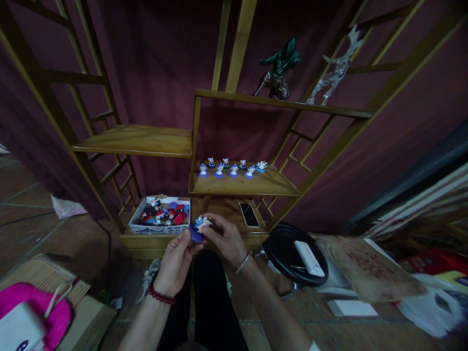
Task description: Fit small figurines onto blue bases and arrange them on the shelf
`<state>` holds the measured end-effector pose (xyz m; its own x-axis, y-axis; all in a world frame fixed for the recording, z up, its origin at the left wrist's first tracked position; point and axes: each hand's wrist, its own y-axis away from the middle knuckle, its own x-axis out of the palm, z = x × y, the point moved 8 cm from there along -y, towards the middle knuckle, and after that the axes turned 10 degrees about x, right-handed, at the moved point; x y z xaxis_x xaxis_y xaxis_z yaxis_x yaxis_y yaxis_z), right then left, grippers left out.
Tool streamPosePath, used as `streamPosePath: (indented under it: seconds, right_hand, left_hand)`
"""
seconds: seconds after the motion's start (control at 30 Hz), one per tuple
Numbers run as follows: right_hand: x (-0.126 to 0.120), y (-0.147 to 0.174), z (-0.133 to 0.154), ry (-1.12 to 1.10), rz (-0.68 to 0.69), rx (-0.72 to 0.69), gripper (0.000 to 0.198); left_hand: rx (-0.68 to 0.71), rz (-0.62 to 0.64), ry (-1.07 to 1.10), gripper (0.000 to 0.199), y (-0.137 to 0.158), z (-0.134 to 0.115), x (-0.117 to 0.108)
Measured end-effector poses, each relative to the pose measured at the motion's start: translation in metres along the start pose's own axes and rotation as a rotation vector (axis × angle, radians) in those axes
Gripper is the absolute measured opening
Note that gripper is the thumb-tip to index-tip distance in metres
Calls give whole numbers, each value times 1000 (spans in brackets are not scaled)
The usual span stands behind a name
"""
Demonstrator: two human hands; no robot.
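Between my two hands is a small figurine (202,224) with a white and blue top and a purple round base. My left hand (178,256) pinches the purple base at its left side. The fingers of my right hand (225,239) close on the figurine's upper right part. Just left of them stands an open box (141,227) full of jumbled red, black, white and purple figurines. Above, small figurines (234,170) line a wooden shelf (244,186) in two rows, purple-based ones in front and dark-based ones behind, with a blue one at the right.
A phone (249,215) lies on the bottom shelf right of my hands. On the upper shelf (234,96) stand a green-topped statue (280,70) and a clear deer figure (336,70). A black stool (281,248) holding a white box (309,258) is at the right.
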<state>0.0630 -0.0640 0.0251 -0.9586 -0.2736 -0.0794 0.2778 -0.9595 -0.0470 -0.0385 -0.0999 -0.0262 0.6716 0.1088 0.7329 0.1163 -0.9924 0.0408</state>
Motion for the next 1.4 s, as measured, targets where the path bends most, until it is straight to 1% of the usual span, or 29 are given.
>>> streamPosePath:
  seconds: [0.17,0.3,0.47,0.7,0.87,1.03,1.23,1.4]
  right_hand:
    - [-2,0,2,21,4,-15,31]
    - [-3,1,4,57,0,-22,31]
    - [-2,3,10,71,18,-13,29]
    - [-2,4,15,98,19,-23,28]
    - [-3,5,15,171,26,-69,28]
    - [-3,6,15,226,16,-80,29]
    - [-1,8,16,254,37,-88,28]
    - [-2,10,19,270,24,-113,27]
  left_hand:
    - [-10,-9,11,17,1,0,-1]
    - [-8,30,37,16,1,-1,3]
    - [2,71,77,11,2,-1,4]
    - [2,73,57,11,3,-1,5]
    - [24,80,41,10,3,0,5]
    - [34,81,21,8,3,-1,6]
    - [35,72,-7,10,4,0,5]
    - [37,70,-20,16,6,0,5]
